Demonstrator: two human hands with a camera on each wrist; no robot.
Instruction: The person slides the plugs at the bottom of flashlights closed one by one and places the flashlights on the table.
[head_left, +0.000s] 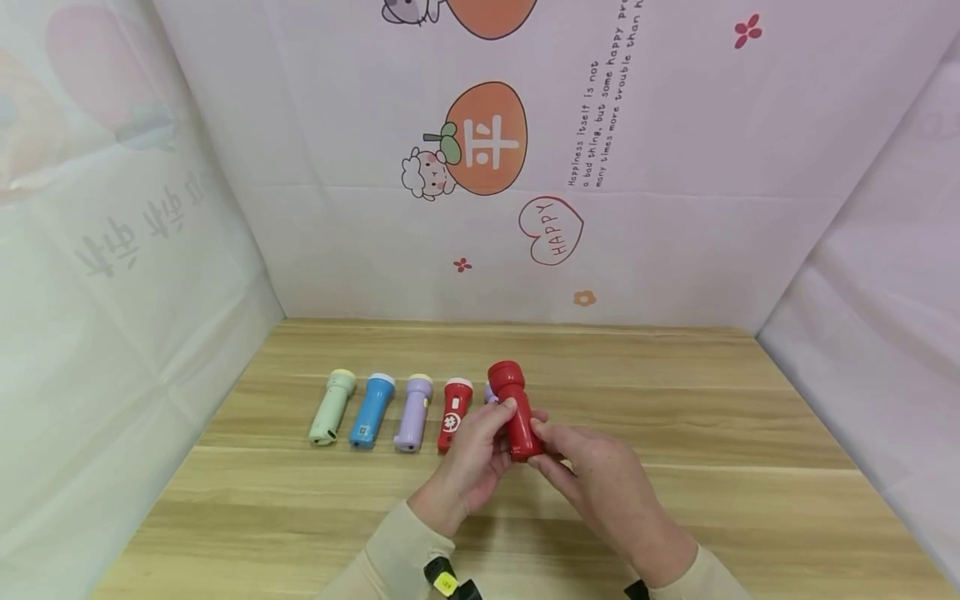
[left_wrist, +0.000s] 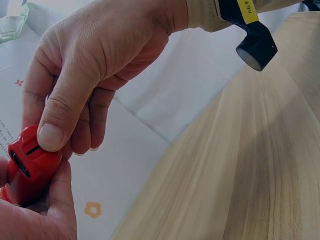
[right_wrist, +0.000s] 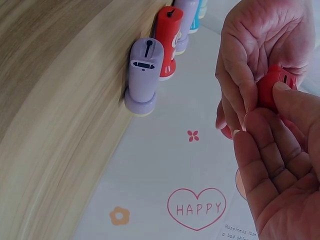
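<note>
A red flashlight (head_left: 519, 421) is held above the wooden table, its wide head pointing away and slightly left. My left hand (head_left: 471, 458) grips it from the left, thumb on the barrel. From the right, my right hand (head_left: 611, 483) pinches the tail end between thumb and fingers. In the left wrist view, the right thumb presses on the red tail (left_wrist: 40, 160) near a dark slot. The left hand (right_wrist: 265, 40) wraps the barrel in the right wrist view, hiding most of it. Just beyond the left hand lies a purple flashlight (right_wrist: 142, 80), mostly covered in the head view.
Left of the hands, a row of flashlights lies on the table (head_left: 300, 517): pale green (head_left: 330, 410), blue (head_left: 371, 412), purple (head_left: 413, 414) and red with a white clover (head_left: 454, 408). Printed white cloth (head_left: 360, 250) walls the back and both sides.
</note>
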